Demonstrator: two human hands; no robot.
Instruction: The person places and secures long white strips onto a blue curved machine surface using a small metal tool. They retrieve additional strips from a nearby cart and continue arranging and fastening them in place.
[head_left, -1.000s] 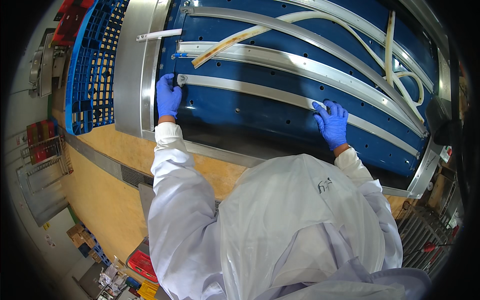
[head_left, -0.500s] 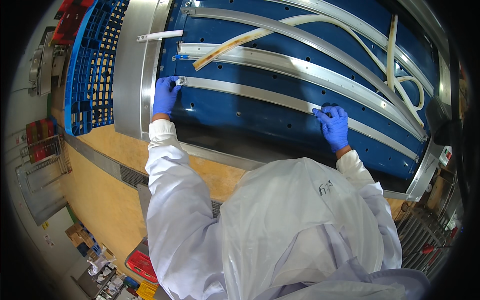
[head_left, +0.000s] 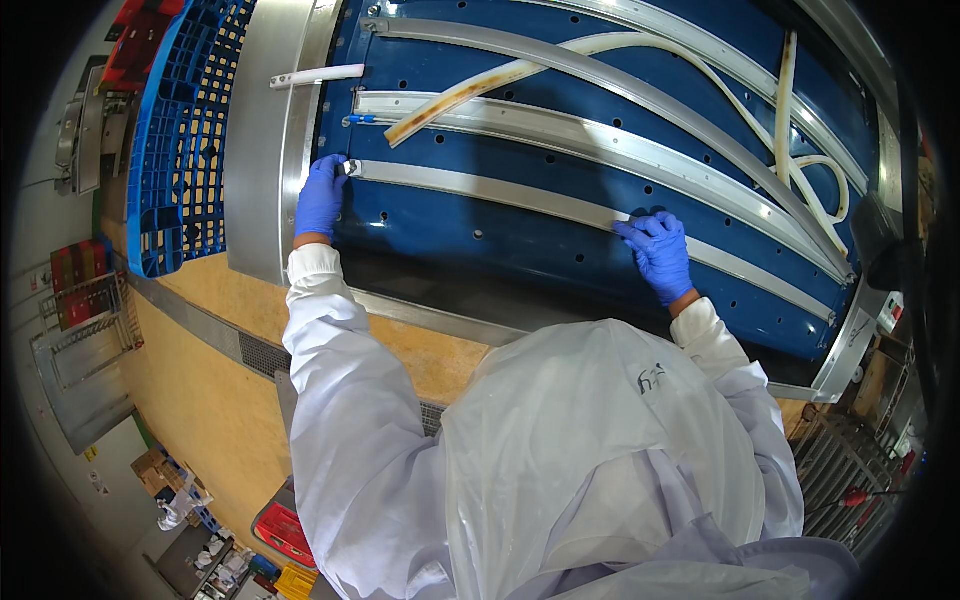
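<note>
**Blue, silver and white**

The left hand (head_left: 320, 197) and right hand (head_left: 657, 252) wear bright blue gloves; the big panel (head_left: 480, 215) is dark blue with small dark dots; the long rail (head_left: 520, 196) on it is shiny silver; the hose (head_left: 520, 72) at 12 o'clock is cream with brown stains; the pallet (head_left: 180, 150) at 10 o'clock is blue with a grid pattern; the coat sleeve (head_left: 340, 400) is white; the floor (head_left: 200, 400) is yellow-orange.

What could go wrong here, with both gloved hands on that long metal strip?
The left hand holds only the end of the metal strip, and the right hand presses mid-length; the far end is unsupported and might spring or shift. Strip edges could tear the thin gloves. The loose cream hose lies close above and could snag.
</note>
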